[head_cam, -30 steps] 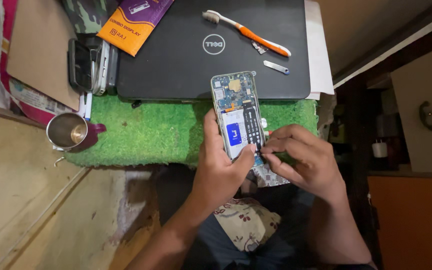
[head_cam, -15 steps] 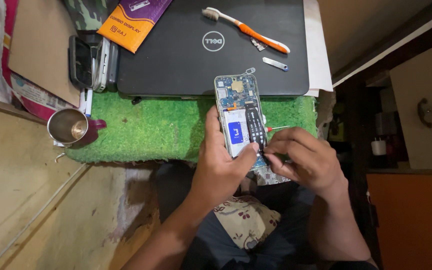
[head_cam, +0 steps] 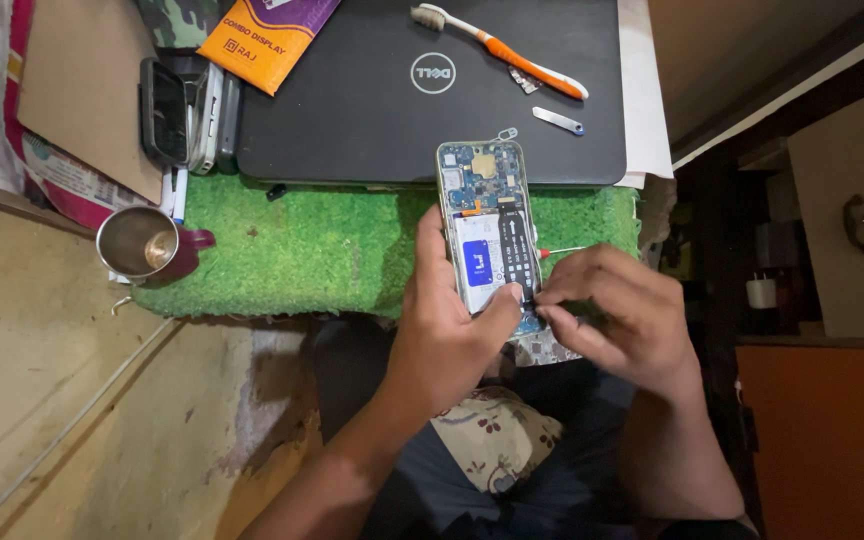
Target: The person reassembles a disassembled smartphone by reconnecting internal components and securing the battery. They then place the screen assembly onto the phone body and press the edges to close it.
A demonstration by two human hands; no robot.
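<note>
- Left hand (head_cam: 442, 330), fingers wrapped round the opened phone (head_cam: 487, 228) at frame centre, should grip steady above the green mat (head_cam: 302, 250).
- Right hand (head_cam: 617, 320) pinches a thin red-tipped tool (head_cam: 557, 251) at the phone's lower edge; gentle pressure seems wise.

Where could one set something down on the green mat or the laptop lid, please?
Bare green mat lies between the steel cup and the opened phone; the laptop lid is bare left of the toothbrush. Crowded around both hands.

Both forearms bare, no sleeves in view; dark blue-grey trousers (head_cam: 552, 450); neither hand (head_cam: 447, 335) wears rings.
</note>
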